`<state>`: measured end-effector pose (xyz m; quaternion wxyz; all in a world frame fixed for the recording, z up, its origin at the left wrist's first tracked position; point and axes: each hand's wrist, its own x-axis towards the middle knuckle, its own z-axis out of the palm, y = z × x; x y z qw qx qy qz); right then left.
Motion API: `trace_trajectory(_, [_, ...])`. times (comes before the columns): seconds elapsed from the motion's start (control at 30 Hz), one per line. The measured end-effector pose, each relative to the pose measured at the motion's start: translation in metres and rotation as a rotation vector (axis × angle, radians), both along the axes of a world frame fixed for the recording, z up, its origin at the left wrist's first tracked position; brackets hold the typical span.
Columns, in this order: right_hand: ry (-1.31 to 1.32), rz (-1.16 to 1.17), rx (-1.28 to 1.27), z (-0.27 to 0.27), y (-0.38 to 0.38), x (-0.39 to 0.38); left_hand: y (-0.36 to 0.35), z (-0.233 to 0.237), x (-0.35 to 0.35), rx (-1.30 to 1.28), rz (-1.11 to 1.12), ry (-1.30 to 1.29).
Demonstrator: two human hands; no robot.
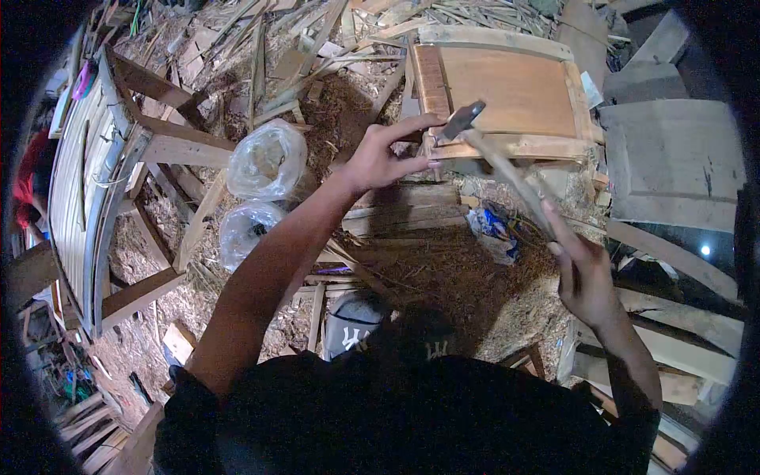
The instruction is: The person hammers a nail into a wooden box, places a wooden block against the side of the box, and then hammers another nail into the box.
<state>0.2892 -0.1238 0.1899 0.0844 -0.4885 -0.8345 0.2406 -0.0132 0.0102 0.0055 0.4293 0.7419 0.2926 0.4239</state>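
The wooden panel (511, 91) lies face up beyond the person, above the littered ground (412, 285); what holds it up cannot be made out. Its broad middle is smooth and orange-brown, bordered by paler, rougher rails along the far, near and right edges. A darker reddish-brown strip (431, 79) runs down its left side, and the far rail bows slightly.

The left hand (384, 161) reaches to the panel's near left corner, forefinger and thumb spread apart around it; whether the fingertips pinch anything there cannot be told. The right hand (584, 273) has its fingers wrapped around the lower handle of a hammer (499, 158). The handle is pale wood and the head dark metal, held slantwise over that same corner, beside the left fingertips.

Between the person and the panel's near edge are loose boards (404, 214) and a crumpled blue-and-white wrapper (495, 229). Two clear plastic bags (267, 161) stand left of the left forearm.
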Motion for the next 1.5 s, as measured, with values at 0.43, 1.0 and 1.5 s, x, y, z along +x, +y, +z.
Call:
trace_trajectory(0.43, [-0.077,-0.063,-0.184,0.016,0.002,0.000,-0.002,-0.006,-0.001,0.030,0.028,0.013])
trace_trajectory(1.0, [0.099,-0.292,0.000,0.014,-0.003,-0.010,0.000,0.002,0.002,0.041,0.012,0.031])
trace_trajectory(1.5, [0.140,-0.384,-0.347,-0.006,-0.018,-0.014,-0.003,0.001,0.005,0.041,0.038,0.045])
